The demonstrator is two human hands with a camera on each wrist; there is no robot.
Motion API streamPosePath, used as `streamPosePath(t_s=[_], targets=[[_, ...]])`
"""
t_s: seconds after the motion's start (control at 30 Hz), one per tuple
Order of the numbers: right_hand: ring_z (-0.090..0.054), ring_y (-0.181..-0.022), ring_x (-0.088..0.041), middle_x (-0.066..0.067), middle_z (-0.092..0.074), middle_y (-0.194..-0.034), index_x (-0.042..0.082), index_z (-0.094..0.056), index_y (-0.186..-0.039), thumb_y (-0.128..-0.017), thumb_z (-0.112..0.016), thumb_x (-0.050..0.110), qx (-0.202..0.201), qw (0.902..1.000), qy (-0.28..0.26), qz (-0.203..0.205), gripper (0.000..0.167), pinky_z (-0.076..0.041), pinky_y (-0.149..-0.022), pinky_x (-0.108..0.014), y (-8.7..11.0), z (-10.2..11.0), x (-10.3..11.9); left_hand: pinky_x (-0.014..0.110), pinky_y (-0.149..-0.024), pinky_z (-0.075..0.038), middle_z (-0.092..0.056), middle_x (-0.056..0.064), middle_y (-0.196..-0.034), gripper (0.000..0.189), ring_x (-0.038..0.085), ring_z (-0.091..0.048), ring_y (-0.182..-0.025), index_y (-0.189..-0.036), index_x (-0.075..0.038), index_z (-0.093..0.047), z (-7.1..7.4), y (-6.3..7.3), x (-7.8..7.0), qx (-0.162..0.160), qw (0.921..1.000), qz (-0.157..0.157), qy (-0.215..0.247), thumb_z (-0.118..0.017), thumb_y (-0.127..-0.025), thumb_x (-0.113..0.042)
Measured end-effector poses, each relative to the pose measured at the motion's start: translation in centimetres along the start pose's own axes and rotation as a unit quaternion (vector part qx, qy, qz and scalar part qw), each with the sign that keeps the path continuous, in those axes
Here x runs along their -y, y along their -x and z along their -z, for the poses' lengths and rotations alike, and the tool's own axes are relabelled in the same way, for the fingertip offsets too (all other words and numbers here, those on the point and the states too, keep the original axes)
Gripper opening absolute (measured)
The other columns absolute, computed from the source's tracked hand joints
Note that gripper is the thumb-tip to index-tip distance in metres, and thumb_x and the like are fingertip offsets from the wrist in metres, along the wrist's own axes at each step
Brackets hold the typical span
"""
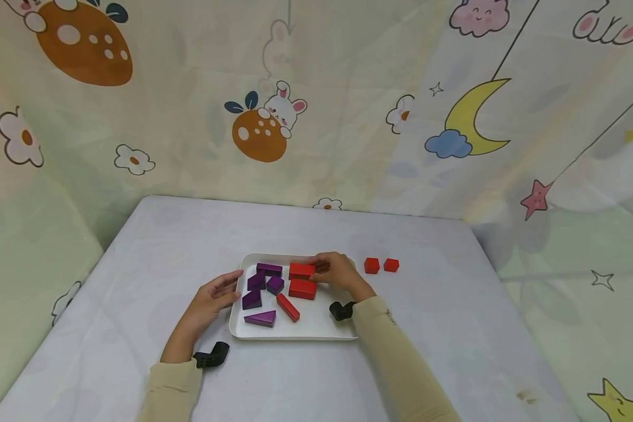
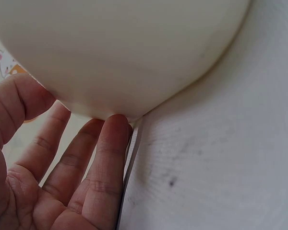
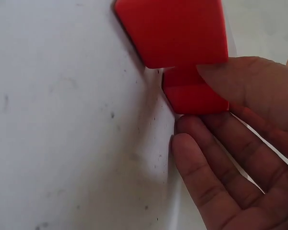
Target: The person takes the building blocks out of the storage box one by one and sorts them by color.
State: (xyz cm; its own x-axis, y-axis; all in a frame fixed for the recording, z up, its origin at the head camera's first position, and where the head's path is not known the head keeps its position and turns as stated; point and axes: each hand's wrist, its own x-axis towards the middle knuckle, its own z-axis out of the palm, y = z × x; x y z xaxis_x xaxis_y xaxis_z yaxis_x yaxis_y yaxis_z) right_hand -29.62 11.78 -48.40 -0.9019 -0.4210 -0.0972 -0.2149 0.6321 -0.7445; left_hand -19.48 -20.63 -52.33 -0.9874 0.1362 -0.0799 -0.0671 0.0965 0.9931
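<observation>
A white tray (image 1: 316, 332) holds purple and red blocks. At its left end my left hand (image 1: 208, 300) touches the rim with fingers extended; the left wrist view shows those fingertips against the tray's outer wall (image 2: 120, 62). With thumb and fingers, my right hand (image 1: 339, 272) pinches the right end of the farther red rectangular block (image 1: 299, 271) inside the tray. A second red block (image 1: 302, 289) lies just in front of it. In the right wrist view the pinched block (image 3: 194, 99) sits low on the tray floor, partly covered by the thumb.
Several purple blocks (image 1: 252, 299) occupy the tray's left half, with a thin red bar (image 1: 288, 308) lying slanted near the middle. Two small red blocks, one a cube (image 1: 371, 265) and the other a little block (image 1: 391, 265), lie on the tabletop (image 1: 432, 328) right of the tray.
</observation>
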Motion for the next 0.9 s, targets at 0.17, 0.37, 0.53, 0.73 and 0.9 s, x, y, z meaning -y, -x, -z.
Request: streamPosePath(t_s=[0.17, 0.37, 0.53, 0.73, 0.9], targets=[[-0.073, -0.108, -0.025, -0.008, -0.078, -0.118, 0.005, -0.079, -0.126, -0.093, -0.086, 0.005, -0.015, 0.9998, -0.001, 0.012, 0.034, -0.061, -0.099, -0.038, 0.3, 0.3, -0.2, 0.014, -0.099, -0.049, -0.044, 0.030, -0.164, 0.060, 0.046, -0.042, -0.153, -0.160, 0.007, -0.045, -0.2, 0.0, -0.2, -0.002, 1.0000, 0.004, -0.003, -0.066, -0.105, -0.003], [-0.074, -0.112, -0.029, -0.011, -0.077, -0.120, 0.004, -0.079, -0.125, -0.094, -0.083, 0.002, -0.037, 0.9989, -0.020, 0.022, 0.031, -0.061, -0.101, -0.042, 1.4, 2.0, -0.1, 0.017, -0.103, -0.049, -0.044, 0.028, -0.164, 0.059, 0.044, -0.042, -0.153, -0.160, 0.005, -0.046, -0.2, 0.1, -0.3, -0.009, 0.9997, 0.012, -0.017, -0.066, -0.105, -0.004], [-0.073, -0.115, -0.032, -0.014, -0.076, -0.122, 0.001, -0.077, -0.129, -0.095, -0.082, 0.002, -0.055, 0.9964, -0.053, 0.037, 0.034, -0.061, -0.100, -0.044, 2.5, 3.8, -0.5, 0.018, -0.104, -0.049, -0.044, 0.028, -0.164, 0.060, 0.043, -0.042, -0.153, -0.161, 0.005, -0.045, -0.3, 0.1, -0.4, -0.008, 0.9997, 0.013, -0.017, -0.066, -0.106, -0.005], [-0.069, -0.121, -0.036, -0.019, -0.073, -0.131, -0.002, -0.073, -0.134, -0.096, -0.080, 0.001, -0.056, 0.9913, -0.110, 0.045, 0.038, -0.060, -0.102, -0.043, 3.9, 5.7, -1.7, 0.021, -0.105, -0.051, -0.044, 0.027, -0.165, 0.061, 0.043, -0.043, -0.153, -0.161, 0.004, -0.045, -0.4, 0.2, -0.4, -0.009, 0.9995, 0.022, -0.019, -0.067, -0.106, -0.006], [-0.068, -0.122, -0.037, -0.021, -0.072, -0.133, -0.005, -0.071, -0.135, -0.097, -0.079, 0.002, -0.057, 0.9899, -0.116, 0.058, 0.040, -0.060, -0.101, -0.037, 4.9, 7.5, -2.5, 0.021, -0.105, -0.051, -0.044, 0.026, -0.166, 0.061, 0.042, -0.044, -0.153, -0.162, 0.003, -0.044, -0.4, 0.2, -0.3, -0.008, 0.9995, 0.027, -0.017, -0.068, -0.106, -0.007]])
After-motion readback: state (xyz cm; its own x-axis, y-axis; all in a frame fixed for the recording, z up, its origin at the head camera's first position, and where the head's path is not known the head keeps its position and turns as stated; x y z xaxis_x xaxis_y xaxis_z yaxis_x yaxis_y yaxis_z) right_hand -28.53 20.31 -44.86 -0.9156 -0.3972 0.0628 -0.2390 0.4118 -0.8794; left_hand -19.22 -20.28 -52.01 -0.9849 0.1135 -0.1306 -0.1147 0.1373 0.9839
